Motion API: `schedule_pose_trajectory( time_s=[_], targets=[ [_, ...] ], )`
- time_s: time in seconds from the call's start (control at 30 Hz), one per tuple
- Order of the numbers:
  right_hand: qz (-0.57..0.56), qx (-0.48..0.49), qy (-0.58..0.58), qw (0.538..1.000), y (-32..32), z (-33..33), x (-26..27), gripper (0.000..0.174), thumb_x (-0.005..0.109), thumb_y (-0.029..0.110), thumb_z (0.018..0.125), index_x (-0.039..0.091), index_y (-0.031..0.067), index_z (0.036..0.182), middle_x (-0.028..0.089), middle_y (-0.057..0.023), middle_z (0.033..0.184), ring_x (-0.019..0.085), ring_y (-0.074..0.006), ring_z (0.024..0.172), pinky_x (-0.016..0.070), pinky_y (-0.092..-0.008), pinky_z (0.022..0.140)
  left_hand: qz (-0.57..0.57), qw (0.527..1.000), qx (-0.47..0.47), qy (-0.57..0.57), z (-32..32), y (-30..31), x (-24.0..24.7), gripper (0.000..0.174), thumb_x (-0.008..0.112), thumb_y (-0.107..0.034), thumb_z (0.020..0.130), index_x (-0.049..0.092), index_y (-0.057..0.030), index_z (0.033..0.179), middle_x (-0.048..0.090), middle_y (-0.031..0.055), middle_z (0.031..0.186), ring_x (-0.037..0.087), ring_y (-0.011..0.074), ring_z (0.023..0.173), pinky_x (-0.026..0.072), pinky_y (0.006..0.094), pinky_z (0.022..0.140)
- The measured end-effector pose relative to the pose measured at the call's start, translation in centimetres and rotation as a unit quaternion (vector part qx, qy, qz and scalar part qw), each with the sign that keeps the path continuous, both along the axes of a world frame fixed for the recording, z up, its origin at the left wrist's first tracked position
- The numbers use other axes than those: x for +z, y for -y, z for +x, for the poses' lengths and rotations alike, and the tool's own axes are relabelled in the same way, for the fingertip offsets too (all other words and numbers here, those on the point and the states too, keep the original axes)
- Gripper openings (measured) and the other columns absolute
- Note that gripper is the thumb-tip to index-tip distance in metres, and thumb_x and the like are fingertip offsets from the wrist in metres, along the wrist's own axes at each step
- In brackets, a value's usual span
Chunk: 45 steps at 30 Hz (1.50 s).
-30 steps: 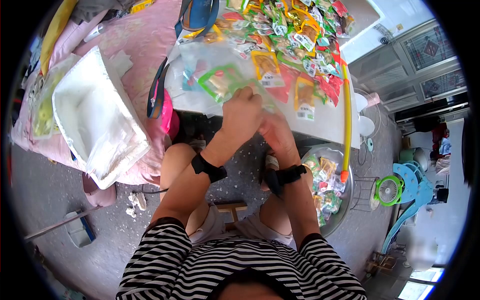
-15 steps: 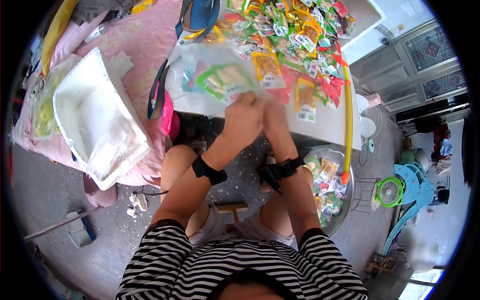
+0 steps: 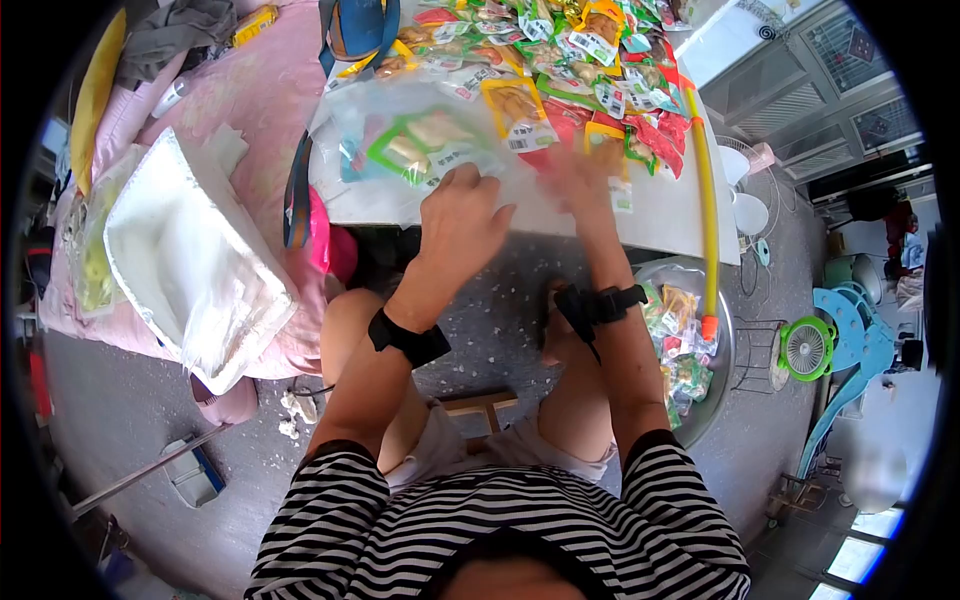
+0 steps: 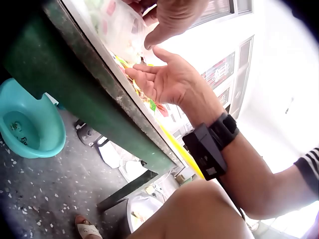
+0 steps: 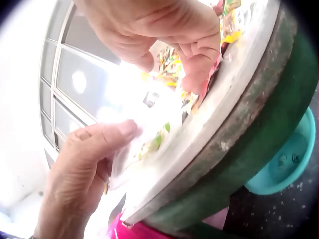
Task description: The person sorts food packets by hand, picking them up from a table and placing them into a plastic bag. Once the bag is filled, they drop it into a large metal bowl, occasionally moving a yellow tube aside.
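A clear plastic bag point(image 3: 470, 105) lies at the table's near edge, with a green-edged packet point(image 3: 430, 140) in or under it. My left hand point(image 3: 462, 218) pinches the bag's near edge; in the right wrist view the left thumb presses on the clear film point(image 5: 122, 167). Blurred, my right hand point(image 3: 583, 188) hovers just right of it, beside a yellow packet point(image 3: 518, 112) and a red one. The left wrist view shows the right hand point(image 4: 167, 84) palm up, fingers loosely spread, holding nothing. The two hands are apart.
Many colourful packets point(image 3: 560, 50) are heaped on the table's far part, with a yellow tube point(image 3: 708, 210) along its right edge. A metal basin point(image 3: 722, 375) of packets stands below right. Left, a white foam box point(image 3: 150, 225) rests on pink cloth.
My right hand has come away from my left and moved right, its fingers loosened. My left hand stays at the bag. The head view has shifted slightly.
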State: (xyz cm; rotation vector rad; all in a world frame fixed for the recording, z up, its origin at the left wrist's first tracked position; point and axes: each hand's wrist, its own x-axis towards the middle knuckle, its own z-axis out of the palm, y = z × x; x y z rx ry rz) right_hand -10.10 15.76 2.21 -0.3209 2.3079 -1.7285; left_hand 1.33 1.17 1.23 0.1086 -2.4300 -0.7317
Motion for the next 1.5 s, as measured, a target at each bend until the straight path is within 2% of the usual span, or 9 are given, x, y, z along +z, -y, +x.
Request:
schedule_pose_trajectory(
  time_s=[0.07, 0.17, 0.5, 0.73, 0.8, 1.0, 1.17, 1.27, 1.5],
  targets=[
    [0.062, 0.053, 0.027, 0.996, 1.8, -0.5, -0.1, 0.031, 0.065, 0.025, 0.089, 0.062, -0.0037, 0.101, 0.067, -0.0104, 0.085, 0.062, -0.0124, 0.062, 0.0459, -0.0235, 0.05, -0.022, 1.0, -0.005, 0.016, 0.0, -0.2, 0.2, 0.03, 0.077, -0.017, 0.065, 0.065, -0.004, 0.09, 0.059, 0.0126, 0.086, 0.06, 0.034, 0.083, 0.0482, 0.0434, 0.067],
    [-0.099, 0.023, 0.007, 0.995, 2.8, -1.3, -4.8, 0.028, 0.069, 0.017, 0.085, 0.061, -0.004, 0.102, 0.066, -0.0097, 0.083, 0.059, -0.0107, 0.059, 0.045, -0.0232, 0.049, -0.052, 0.999, -0.009, 0.001, -0.1, -0.3, 0.3, 0.035, 0.079, -0.017, 0.061, 0.064, -0.0044, 0.091, 0.057, 0.0124, 0.088, 0.058, 0.0329, 0.087, 0.048, 0.0429, 0.068],
    [-0.262, 0.011, 0.137, 0.955, 1.2, -1.4, -2.6, 0.031, 0.072, 0.012, 0.082, 0.058, -0.0036, 0.105, 0.063, -0.0068, 0.076, 0.056, -0.0094, 0.055, 0.0452, -0.0224, 0.046, -0.185, 0.98, -0.005, -0.069, -0.9, -0.9, -0.6, 0.02, 0.07, -0.001, 0.067, 0.065, -0.003, 0.086, 0.056, 0.0111, 0.08, 0.058, 0.0314, 0.077, 0.0481, 0.0406, 0.066],
    [-0.113, 0.099, 0.175, 0.973, -0.9, 1.4, -1.1, 0.064, 0.058, 0.059, 0.086, 0.063, -0.0041, 0.094, 0.064, -0.0076, 0.065, 0.054, -0.0092, 0.05, 0.04, -0.0217, 0.042, -0.169, 0.979, 0.008, -0.112, -1.0, -0.7, -0.5, 0.011, 0.066, 0.001, 0.073, 0.067, -0.0026, 0.082, 0.059, 0.0117, 0.081, 0.061, 0.0311, 0.078, 0.0496, 0.0394, 0.065],
    [-0.092, 0.135, 0.208, 0.964, -0.1, 2.0, -1.7, 0.064, 0.059, 0.062, 0.084, 0.063, -0.0026, 0.085, 0.063, -0.0091, 0.063, 0.057, -0.0108, 0.048, 0.0409, -0.0212, 0.039, -0.179, 0.978, -0.008, -0.111, -1.0, -0.9, -0.8, 0.012, 0.064, 0.0, 0.072, 0.066, -0.0023, 0.083, 0.057, 0.0111, 0.08, 0.059, 0.0312, 0.076, 0.0489, 0.0408, 0.065],
    [-0.074, 0.074, -0.013, 0.994, 3.4, 1.7, -4.3, 0.027, 0.055, 0.018, 0.088, 0.064, -0.0018, 0.073, 0.065, -0.0096, 0.064, 0.063, -0.0163, 0.053, 0.0488, -0.0282, 0.046, -0.204, 0.976, -0.04, -0.069, -0.7, -1.2, -0.5, 0.011, 0.065, -0.001, 0.075, 0.068, -0.0045, 0.085, 0.059, 0.0103, 0.08, 0.06, 0.0308, 0.074, 0.048, 0.0407, 0.063],
    [0.068, 0.012, -0.192, 0.979, 4.5, 1.1, -0.8, 0.026, 0.053, 0.011, 0.085, 0.06, -0.0046, 0.066, 0.066, -0.0134, 0.061, 0.066, -0.0194, 0.054, 0.053, -0.03, 0.052, -0.157, 0.979, -0.028, -0.129, -0.4, -0.5, 0.1, 0.01, 0.068, 0.0, 0.076, 0.068, -0.005, 0.085, 0.059, 0.0098, 0.076, 0.06, 0.0298, 0.068, 0.0474, 0.0396, 0.059],
    [-0.01, 0.063, -0.01, 0.998, 4.5, 1.3, 2.2, 0.026, 0.054, 0.009, 0.084, 0.058, -0.0061, 0.063, 0.065, -0.0147, 0.058, 0.066, -0.0196, 0.05, 0.0535, -0.0306, 0.049, -0.172, 0.971, 0.0, -0.165, -0.6, 0.2, 0.1, 0.01, 0.068, 0.002, 0.077, 0.069, -0.0051, 0.085, 0.059, 0.0091, 0.074, 0.06, 0.0281, 0.067, 0.0476, 0.0381, 0.057],
    [-0.123, 0.065, -0.09, 0.986, 4.2, 2.7, 5.7, 0.027, 0.054, 0.009, 0.086, 0.059, -0.0074, 0.066, 0.063, -0.0161, 0.059, 0.066, -0.02, 0.05, 0.0514, -0.0304, 0.043, -0.141, 0.937, -0.027, -0.318, 0.1, 0.5, 1.5, 0.019, 0.07, -0.002, 0.081, 0.068, -0.0013, 0.099, 0.059, 0.0132, 0.089, 0.058, 0.0267, 0.074, 0.0488, 0.0362, 0.061]
  ],
)
